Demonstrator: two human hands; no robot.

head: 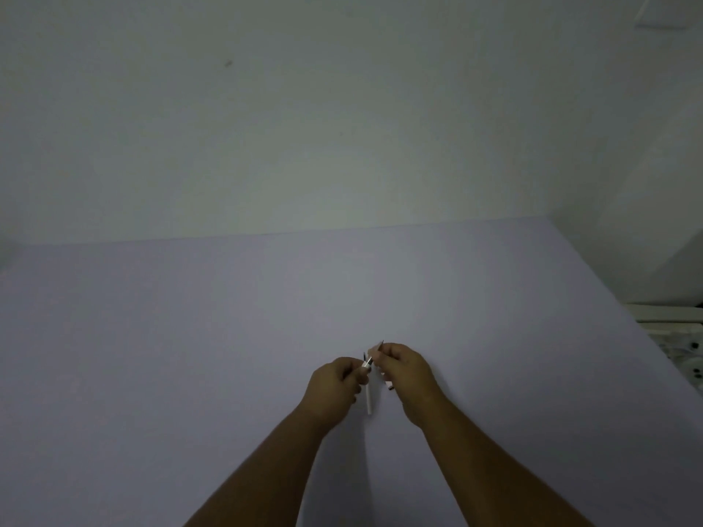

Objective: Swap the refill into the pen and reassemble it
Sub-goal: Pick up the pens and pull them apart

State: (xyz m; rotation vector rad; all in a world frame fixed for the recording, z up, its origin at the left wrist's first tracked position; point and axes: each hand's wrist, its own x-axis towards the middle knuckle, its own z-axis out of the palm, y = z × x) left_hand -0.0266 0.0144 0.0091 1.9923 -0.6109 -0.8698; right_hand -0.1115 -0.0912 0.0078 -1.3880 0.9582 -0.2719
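Observation:
Both hands meet over the middle of a pale lilac table point(190, 355). My left hand point(336, 386) is closed around a white pen barrel point(368, 403), whose lower end hangs below the fist and whose dark tip sticks up past the thumb. My right hand point(405, 368) pinches a thin refill point(380, 346) with a dark pointed tip sticking up past the fingers. A short white piece with a dark end point(388, 386) shows under the right palm. The two tips sit a finger's width apart. Fingers hide the middle of each part.
A plain white wall point(342, 127) rises behind the table's far edge. At the right edge of view, beyond the table's side, stands a white object with dark spots point(681, 348).

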